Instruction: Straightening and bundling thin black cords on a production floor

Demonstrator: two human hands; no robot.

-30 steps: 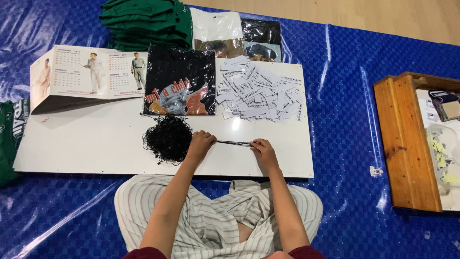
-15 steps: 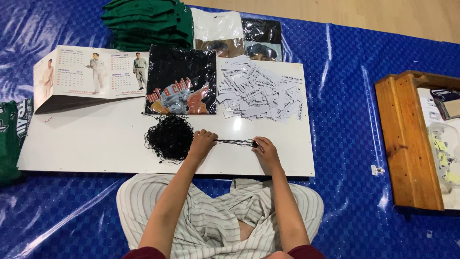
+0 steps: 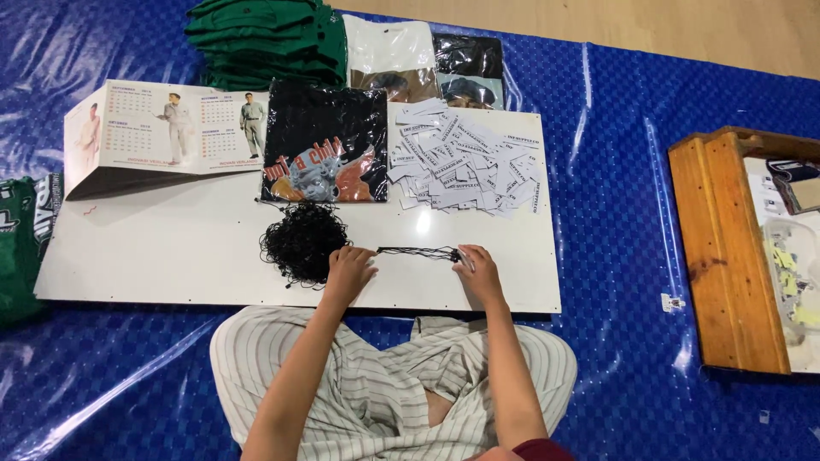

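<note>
A tangled pile of thin black strings point(image 3: 301, 240) lies on the white board point(image 3: 171, 248). My left hand point(image 3: 348, 271) rests at the pile's right edge, pinching one end of a small bundle of black strings point(image 3: 417, 253). That bundle stretches flat to my right hand point(image 3: 478, 275), which pinches its other end. A heap of white paper tags point(image 3: 465, 166) lies behind my right hand. A black folded shirt in clear plastic point(image 3: 326, 143) lies behind the pile.
An open calendar point(image 3: 162, 132) stands at the board's back left. Stacked green garments point(image 3: 260, 38) and two more bagged shirts point(image 3: 427, 60) lie behind. A wooden box point(image 3: 726, 248) sits to the right on the blue tarp point(image 3: 623, 171).
Both hands stay at the string bundle on the board. The right hand has shifted slightly right, drawing the bundle out straighter from the pile.
</note>
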